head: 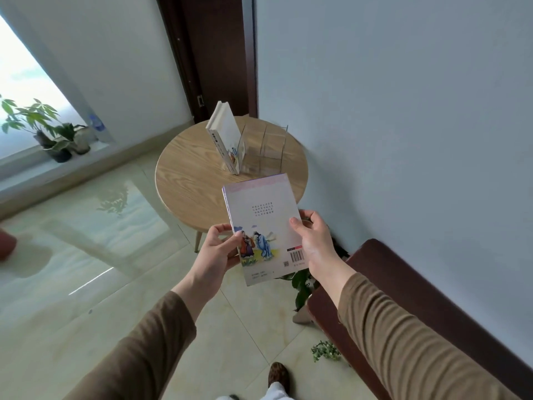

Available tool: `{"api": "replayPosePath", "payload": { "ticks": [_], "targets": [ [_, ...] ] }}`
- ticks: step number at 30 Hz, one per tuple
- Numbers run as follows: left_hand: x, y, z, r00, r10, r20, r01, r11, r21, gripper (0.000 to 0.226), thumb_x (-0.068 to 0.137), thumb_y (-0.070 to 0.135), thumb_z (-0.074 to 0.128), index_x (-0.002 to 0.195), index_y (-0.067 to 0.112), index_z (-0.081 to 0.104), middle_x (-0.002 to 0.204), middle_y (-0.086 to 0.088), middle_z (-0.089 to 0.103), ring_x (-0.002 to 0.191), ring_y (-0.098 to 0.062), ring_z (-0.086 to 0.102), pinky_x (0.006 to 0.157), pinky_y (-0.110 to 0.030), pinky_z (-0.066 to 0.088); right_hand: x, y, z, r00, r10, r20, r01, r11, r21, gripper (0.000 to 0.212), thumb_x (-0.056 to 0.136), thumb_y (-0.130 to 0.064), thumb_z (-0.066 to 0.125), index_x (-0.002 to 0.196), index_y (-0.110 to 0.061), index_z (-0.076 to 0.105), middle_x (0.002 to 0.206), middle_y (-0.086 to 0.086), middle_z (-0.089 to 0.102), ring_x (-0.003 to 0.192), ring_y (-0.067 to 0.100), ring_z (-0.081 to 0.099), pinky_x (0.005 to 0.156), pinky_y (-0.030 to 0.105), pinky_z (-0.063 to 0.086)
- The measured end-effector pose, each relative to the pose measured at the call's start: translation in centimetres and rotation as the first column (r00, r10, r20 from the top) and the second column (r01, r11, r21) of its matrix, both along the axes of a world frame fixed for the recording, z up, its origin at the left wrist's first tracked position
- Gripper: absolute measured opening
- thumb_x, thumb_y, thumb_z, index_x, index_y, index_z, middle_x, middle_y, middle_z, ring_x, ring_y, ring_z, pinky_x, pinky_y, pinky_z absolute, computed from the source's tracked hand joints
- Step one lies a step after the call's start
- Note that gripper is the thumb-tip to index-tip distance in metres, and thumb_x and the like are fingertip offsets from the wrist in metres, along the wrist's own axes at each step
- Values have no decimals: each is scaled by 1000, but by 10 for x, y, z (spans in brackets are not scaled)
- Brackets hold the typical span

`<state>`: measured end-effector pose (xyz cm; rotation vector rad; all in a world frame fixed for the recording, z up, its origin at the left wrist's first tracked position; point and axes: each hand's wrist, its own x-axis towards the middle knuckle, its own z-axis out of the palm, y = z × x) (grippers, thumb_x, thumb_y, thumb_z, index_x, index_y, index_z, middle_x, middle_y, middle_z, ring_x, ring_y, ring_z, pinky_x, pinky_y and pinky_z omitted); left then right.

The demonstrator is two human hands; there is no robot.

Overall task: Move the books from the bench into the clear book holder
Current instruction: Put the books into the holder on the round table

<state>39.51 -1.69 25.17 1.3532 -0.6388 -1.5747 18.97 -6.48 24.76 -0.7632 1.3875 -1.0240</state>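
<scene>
I hold a thin pale book [264, 215] with a drawing of two robed figures and a barcode on its back cover. My left hand [219, 249] grips its left lower edge and my right hand [313, 241] grips its right edge. The book hangs in the air just in front of the round wooden table [190, 183]. On the table stands the clear book holder [265, 151] with several slots. A white book [225, 134] leans tilted in its leftmost slot; the other slots look empty. The dark brown bench [403, 287] runs along the wall at the right.
A light blue wall is on the right and a dark door behind the table. Potted plants [54, 131] sit on the window ledge at left. A leafy plant [302, 284] and a small green sprig [326, 350] lie on the tiled floor near the bench. My shoe [278, 376] shows below.
</scene>
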Motion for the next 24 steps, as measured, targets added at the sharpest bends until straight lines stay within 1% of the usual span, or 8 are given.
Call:
{"api": "replayPosePath", "payload": {
  "ticks": [2,6,11,15,18,20,21,24],
  "targets": [
    [8,-16,-2,1000,-3,-16,3,1000,-1,19,106,18,56,120,9,48,116,-21,77,99,-29,75,87,-42,59,7,-20,1,1000,15,-9,-15,1000,-5,29,99,-23,65,125,-13,56,111,10,73,89,23,70,66,34,54],
    [29,-57,-5,999,-50,-14,50,999,13,18,105,20,58,116,7,52,121,-23,76,105,-31,74,92,-44,57,23,-66,0,999,37,-18,-37,999,-8,30,98,-23,65,125,-14,55,112,9,73,90,24,71,62,31,54],
    [50,-102,-3,989,-127,74,127,992,2,21,105,23,59,121,12,51,112,-14,80,98,-28,78,78,-38,61,40,-115,6,997,62,-42,-64,997,-38,30,97,-19,68,124,-12,56,110,11,73,86,22,70,63,31,53],
    [65,-141,0,983,-135,121,141,989,-46,24,104,21,61,120,8,49,109,-12,81,104,-31,78,79,-40,64,49,-156,17,988,116,-98,-121,992,-45,22,100,-21,64,121,-16,59,107,6,73,85,22,69,65,31,50],
    [64,-166,3,987,-108,122,122,986,-115,20,104,18,60,115,10,47,111,-13,81,104,-29,78,81,-43,64,50,-195,25,970,186,-158,-198,979,-58,14,100,-24,63,113,-24,66,110,7,76,95,28,70,77,40,55],
    [58,-179,4,989,-66,130,88,981,-172,18,104,17,60,112,12,45,113,-13,80,103,-28,78,83,-44,64,50,-224,30,947,239,-213,-259,964,-67,21,96,-31,67,117,-28,69,111,4,78,104,30,71,92,52,56],
    [54,-186,5,990,-34,134,60,978,-202,17,104,15,60,111,12,44,114,-13,80,103,-27,78,84,-44,65,50,-239,33,936,266,-230,-289,954,-73,25,94,-34,70,118,-29,70,111,2,78,106,30,71,96,54,55],
    [40,-204,7,989,66,133,-26,959,-284,16,104,11,60,105,14,44,118,-14,77,107,-27,77,86,-44,64,47,-282,41,896,376,-237,-410,904,-120,29,96,-30,69,122,-20,69,116,5,76,108,29,70,97,47,54]
  ]
}}
